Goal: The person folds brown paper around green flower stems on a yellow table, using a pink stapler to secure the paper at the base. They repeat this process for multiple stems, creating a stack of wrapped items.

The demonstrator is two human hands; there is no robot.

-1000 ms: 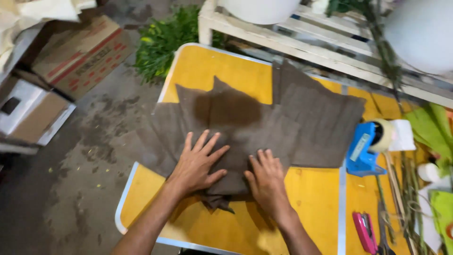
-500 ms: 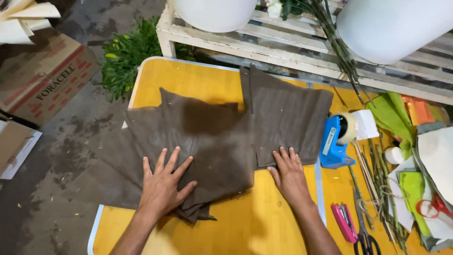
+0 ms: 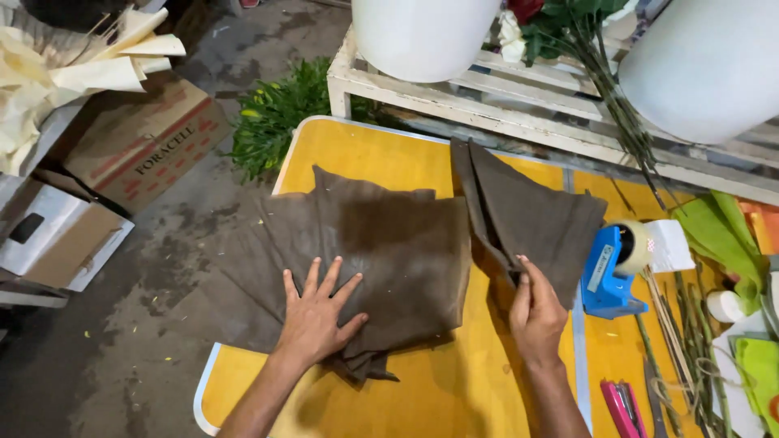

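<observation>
A stack of brown wrapping sheets [image 3: 381, 251] is spread over the yellow counter [image 3: 365, 154], its left part hanging past the counter edge over the floor. It is pinned under the left hand [image 3: 318, 318], whose fingers [image 3: 312, 278] are splayed fully open and laid flat, gripping nothing. A separate brown sheet [image 3: 527, 219] is lifted just beyond the right hand [image 3: 535, 315]; its lower edge appears to be pinched between thumb and fingers [image 3: 522, 296], which are nearly closed, though the contact itself is partly hidden. For the sheet to be drawn off cleanly, steady downward pressure is best kept on the stack, and the pulled sheet is best held by its edge so it is not creased. Just right of the right hand a blue tape dispenser [image 3: 608, 272] is standing; pink scissors [image 3: 623, 407] and cut stems [image 3: 690, 341] are lying below and further right.
</observation>
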